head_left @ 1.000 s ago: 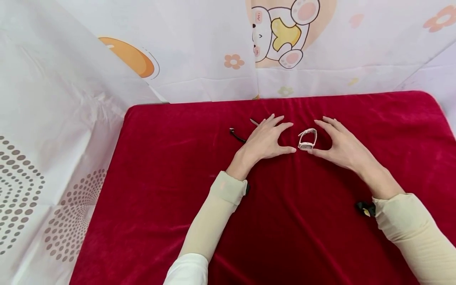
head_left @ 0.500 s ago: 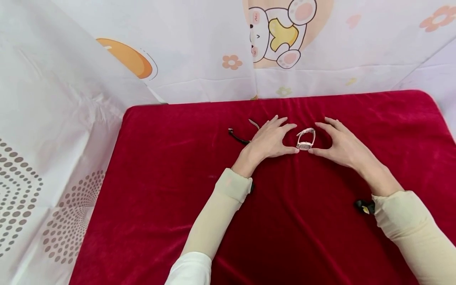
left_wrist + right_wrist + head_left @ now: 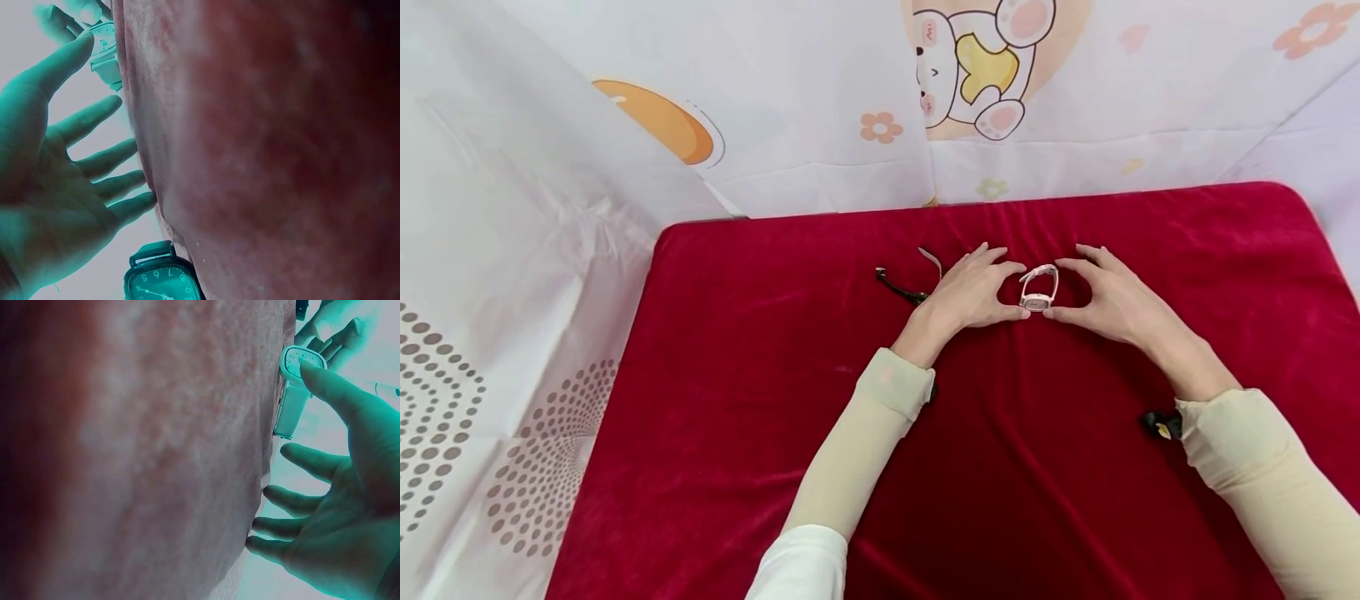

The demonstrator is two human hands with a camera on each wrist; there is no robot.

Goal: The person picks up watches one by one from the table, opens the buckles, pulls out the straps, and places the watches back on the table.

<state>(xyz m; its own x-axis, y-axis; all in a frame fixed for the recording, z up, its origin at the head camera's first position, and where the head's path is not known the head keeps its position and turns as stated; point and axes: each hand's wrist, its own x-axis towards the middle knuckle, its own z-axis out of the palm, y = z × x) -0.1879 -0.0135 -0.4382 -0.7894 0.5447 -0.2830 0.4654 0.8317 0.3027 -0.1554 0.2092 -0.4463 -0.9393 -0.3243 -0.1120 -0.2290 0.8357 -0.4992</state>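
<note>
On the red velvet surface [image 3: 1015,467], the left hand [image 3: 972,293] at 9 o'clock and right hand [image 3: 1108,296] at 3 flank the standing pink wristwatch [image 3: 1038,288], thumb tips touching its case, each grip wide with fingers spread, while a second watch [image 3: 908,282] lies beyond at 10 o'clock.

Left wrist view: second watch [image 3: 159,278] at the lower edge shows dial numerals; "9", "8", "7" and "6" can be made out. White watch [image 3: 301,364] dial markings too blurred to read. No other legible text.
</note>
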